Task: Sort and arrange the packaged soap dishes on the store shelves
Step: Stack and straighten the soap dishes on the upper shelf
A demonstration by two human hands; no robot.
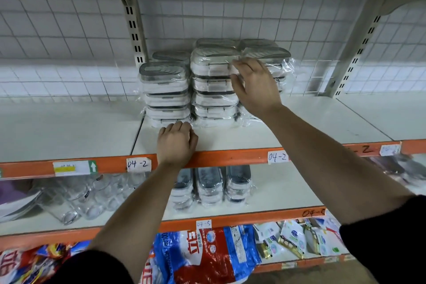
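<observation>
The fingers [244, 64] of my right hand [254, 86] are spread and only loosely bent. Their tips rest on the clear wrap at the top right front corner of the middle stack of soap dishes [214, 83], and the thumb lies lower against the same stack; they grip nothing. The fingers [178, 126] of my left hand [177, 142] are curled with the knuckles up. Their tips are tucked against the lowest pack of the left stack of soap dishes [164, 92], and I cannot tell whether they pinch its wrap or merely press on it. That hand sits on the upper shelf [311, 120] just behind its orange front edge [230, 158], with the wrist crossing the edge. The packs are white trays with grey-rimmed clear lids, each wrapped in clear film. They stand in stacks side by side toward the back middle of this shelf. The left stack is lower than the middle one, the right stack [280, 62] is partly hidden behind my right hand, and more lids show in a back row [171, 55]. Behind them is a white wire grid panel [69, 30]. Handwritten "04-2" labels [139, 164] are stuck on the orange edge. On the lower shelf [288, 193], three short stacks of the same soap dishes [211, 188] stand near its front edge, with clear drinking glasses [87, 200] to their left. Below that lie blue-and-red detergent bags [207, 253].
</observation>
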